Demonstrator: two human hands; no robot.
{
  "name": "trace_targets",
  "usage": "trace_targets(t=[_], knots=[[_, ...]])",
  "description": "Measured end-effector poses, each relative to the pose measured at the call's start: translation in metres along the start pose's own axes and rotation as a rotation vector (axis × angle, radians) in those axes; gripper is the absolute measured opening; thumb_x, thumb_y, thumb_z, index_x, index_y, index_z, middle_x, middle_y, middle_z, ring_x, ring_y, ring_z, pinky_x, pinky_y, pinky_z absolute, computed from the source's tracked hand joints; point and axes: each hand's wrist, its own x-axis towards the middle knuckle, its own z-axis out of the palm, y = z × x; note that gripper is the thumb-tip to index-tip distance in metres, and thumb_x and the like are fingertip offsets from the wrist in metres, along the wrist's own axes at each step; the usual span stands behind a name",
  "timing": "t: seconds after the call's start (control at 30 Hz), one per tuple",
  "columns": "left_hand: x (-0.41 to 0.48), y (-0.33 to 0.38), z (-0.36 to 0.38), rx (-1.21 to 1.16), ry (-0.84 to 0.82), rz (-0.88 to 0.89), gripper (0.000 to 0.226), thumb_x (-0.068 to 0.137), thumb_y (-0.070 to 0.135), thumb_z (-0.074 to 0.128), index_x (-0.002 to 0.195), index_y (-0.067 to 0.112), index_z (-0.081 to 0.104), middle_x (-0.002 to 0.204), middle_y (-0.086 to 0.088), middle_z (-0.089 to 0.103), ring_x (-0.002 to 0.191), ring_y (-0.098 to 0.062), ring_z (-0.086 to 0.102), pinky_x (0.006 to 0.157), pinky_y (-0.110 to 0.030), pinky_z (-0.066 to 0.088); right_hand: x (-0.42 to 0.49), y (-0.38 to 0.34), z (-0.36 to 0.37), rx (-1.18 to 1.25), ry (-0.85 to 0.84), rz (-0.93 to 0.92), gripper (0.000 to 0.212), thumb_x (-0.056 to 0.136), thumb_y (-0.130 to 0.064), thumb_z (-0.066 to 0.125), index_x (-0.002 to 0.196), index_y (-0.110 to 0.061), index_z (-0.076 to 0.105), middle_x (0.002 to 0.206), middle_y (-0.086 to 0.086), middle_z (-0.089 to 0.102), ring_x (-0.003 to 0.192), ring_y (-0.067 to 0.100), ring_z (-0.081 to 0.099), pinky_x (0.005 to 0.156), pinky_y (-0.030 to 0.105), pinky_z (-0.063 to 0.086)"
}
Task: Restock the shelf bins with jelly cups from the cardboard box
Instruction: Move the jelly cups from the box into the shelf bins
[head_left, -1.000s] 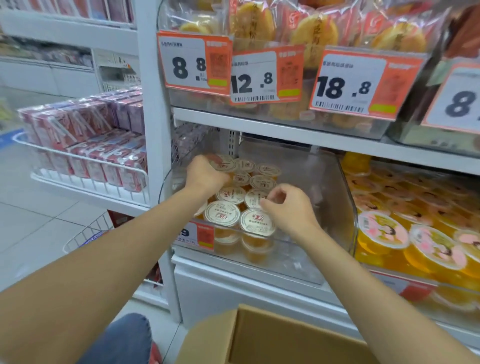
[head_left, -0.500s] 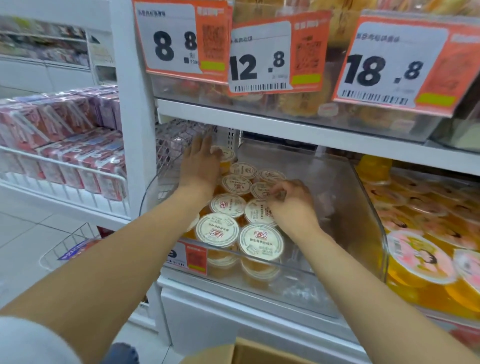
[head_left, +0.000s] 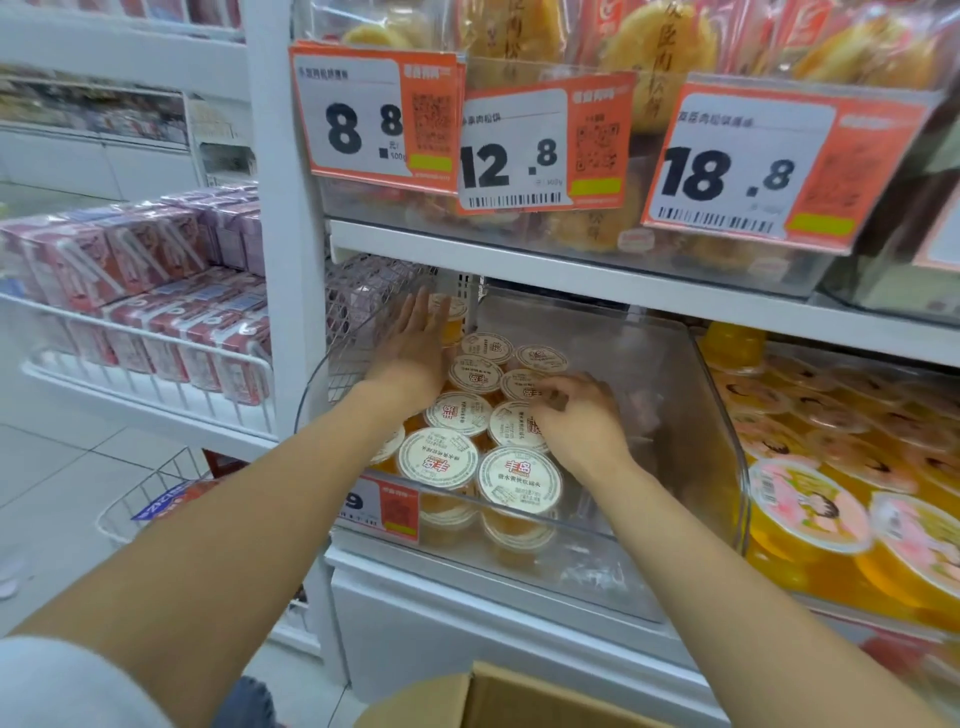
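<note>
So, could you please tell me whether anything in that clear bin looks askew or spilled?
Nothing spilled or damaged. The jelly cups stand upright in the clear bin, but their lid prints face different ways, and they crowd its left side.

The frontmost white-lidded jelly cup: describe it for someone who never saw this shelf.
Below the 12.8 price tag sits a clear bin of white-lidded cups. The jelly cup lies on top at the front wall, close to the right hand; its neighbours sit farther back.
</note>
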Motion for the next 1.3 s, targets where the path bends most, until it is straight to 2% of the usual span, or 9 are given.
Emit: trace_targets(t=[0.17,0.27,0.43,0.67,0.87,0.97,1.1,1.23,1.3], knots=[[-0.065,0.027,-0.013,-0.114,0.263,-0.021,0.032,0.092,0.029,0.052,0.118,0.011,0.057,0.123,-0.014,0.057,0.114,-0.032,0.051,0.094,-0.044,0.047,-0.022,-0.013,-0.017,-0.152,0.090,-0.064,0.027,0.083,-0.022,0.055,0.103,-0.015,0.070,0.106,0.005,0.063,0.099,0.026,0.058,0.088,0.039,0.051],[-0.122,0.056,-0.032,-0.280,0.299,-0.002,0.009,0.092,0.027,0.056,0.089,0.019,0.054,0.087,0.002,0.058,0.084,-0.021,0.055,0.067,-0.037,0.047,-0.057,-0.019,-0.035,-0.260,0.141,-0.203,0.020,0.085,-0.017,0.055,0.097,-0.009,0.068,0.097,0.010,0.062,0.092,0.028,0.057,0.082,0.037,0.048],[-0.209,0.088,-0.027,-0.427,0.199,0.054,0.011,0.095,0.027,0.054,0.088,0.021,0.048,0.063,0.007,0.049,0.064,-0.019,0.053,0.057,-0.036,0.041,-0.142,-0.002,-0.057,-0.225,0.210,-0.309,0.004,0.084,-0.008,0.056,0.088,-0.009,0.057,0.090,0.008,0.053,0.076,0.029,0.055,0.060,0.036,0.045],[-0.307,0.092,0.090,-0.330,-0.463,-0.077,0.017,0.086,0.028,0.059,0.072,0.027,0.050,0.077,0.006,0.063,0.081,-0.019,0.063,0.075,-0.034,0.053,-0.276,0.103,-0.027,-0.257,-0.362,0.030,0.020,0.091,-0.018,0.052,0.110,-0.018,0.059,0.108,0.000,0.052,0.089,0.022,0.060,0.076,0.033,0.050],[-0.369,0.079,0.192,-0.178,-0.971,-0.191,0.013,0.093,0.008,0.051,0.097,0.009,0.063,0.121,-0.015,0.062,0.106,-0.026,0.059,0.093,-0.033,0.046,-0.372,0.203,0.026,-0.140,-0.741,0.607,0.024,0.091,-0.010,0.049,0.110,-0.012,0.063,0.109,0.003,0.063,0.101,0.023,0.059,0.085,0.029,0.050],[-0.396,0.067,0.238,-0.076,-1.074,-0.260,0.026,0.093,0.019,0.054,0.114,0.004,0.060,0.120,-0.013,0.063,0.108,-0.028,0.061,0.087,-0.032,0.048,-0.414,0.233,0.053,-0.007,-0.802,0.874,0.019,0.091,-0.024,0.059,0.105,-0.013,0.065,0.115,0.007,0.066,0.106,0.025,0.061,0.085,0.027,0.046],[-0.421,0.066,0.279,-0.107,-1.129,-0.332,0.058,0.094,0.028,0.057,0.146,0.013,0.036,0.150,-0.007,0.040,0.134,-0.024,0.041,0.107,-0.028,0.035,-0.454,0.261,0.087,0.090,-0.806,1.116,0.046,0.089,-0.052,0.059,0.108,-0.011,0.070,0.119,0.008,0.067,0.110,0.026,0.062,0.087,0.029,0.047],[-0.437,0.073,0.298,-0.135,-1.103,-0.349,0.078,0.084,0.038,0.068,0.148,0.029,0.026,0.147,-0.001,0.041,0.131,-0.025,0.042,0.106,-0.033,0.038,-0.475,0.267,0.114,0.292,-0.746,1.334,0.046,0.075,-0.046,0.076,0.109,-0.015,0.071,0.111,0.006,0.070,0.088,0.018,0.064,0.067,0.025,0.051],[-0.442,0.075,0.301,-0.007,-1.081,-0.267,0.083,0.081,0.044,0.069,0.149,0.032,0.022,0.146,0.000,0.040,0.131,-0.026,0.042,0.104,-0.035,0.039,-0.487,0.279,0.134,0.345,-0.706,1.347,0.052,0.059,-0.048,0.083,0.102,-0.019,0.073,0.105,0.002,0.073,0.087,0.018,0.067,0.075,0.031,0.057]])
